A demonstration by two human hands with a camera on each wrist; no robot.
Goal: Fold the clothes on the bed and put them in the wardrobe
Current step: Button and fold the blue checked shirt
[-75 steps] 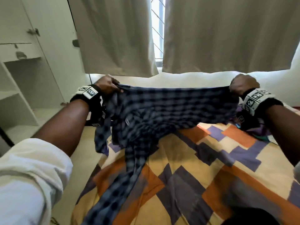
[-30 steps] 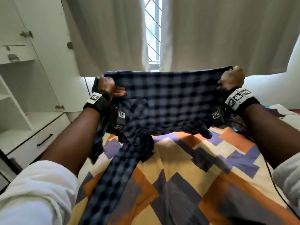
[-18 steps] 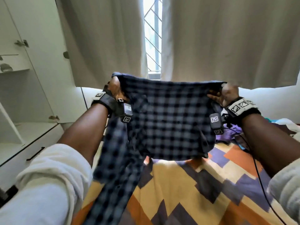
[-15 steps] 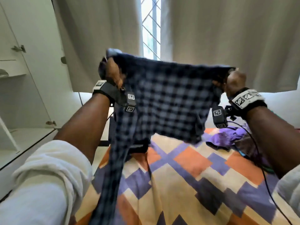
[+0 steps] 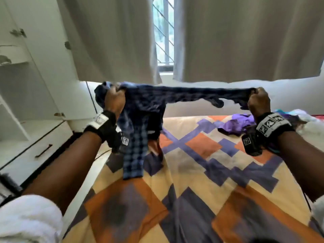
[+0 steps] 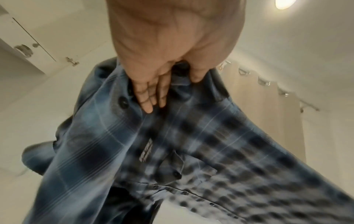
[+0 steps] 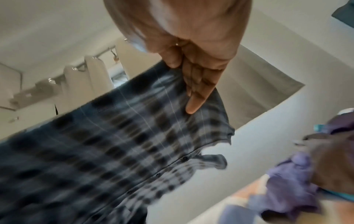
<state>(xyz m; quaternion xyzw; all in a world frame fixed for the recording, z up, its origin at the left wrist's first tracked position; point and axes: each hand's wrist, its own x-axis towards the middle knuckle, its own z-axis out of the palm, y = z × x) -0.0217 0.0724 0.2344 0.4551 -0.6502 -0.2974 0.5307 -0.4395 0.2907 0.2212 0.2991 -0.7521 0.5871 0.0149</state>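
Observation:
A dark blue checked shirt [image 5: 175,96] is stretched almost level in the air between my two hands, above the far part of the bed [image 5: 201,172]. My left hand [image 5: 114,100] grips its left end, where a sleeve hangs down to the quilt. My right hand [image 5: 257,100] pinches the right end. In the left wrist view my thumb and fingers [image 6: 151,94] clamp the shirt [image 6: 172,151] near a button. In the right wrist view the fingers [image 7: 195,91] lie under the shirt's [image 7: 114,144] cloth with the thumb above it.
An open white wardrobe [image 5: 26,95] with shelves and a drawer stands left of the bed. A purple garment [image 5: 236,122] and other loose clothes [image 5: 301,118] lie at the bed's far right. Beige curtains [image 5: 245,37] hang behind, over a window.
The shirt was held up as a hanging sheet; now both hands have come down and forward, so it lies almost flat in the air and blurred, with the sleeve swinging onto the quilt.

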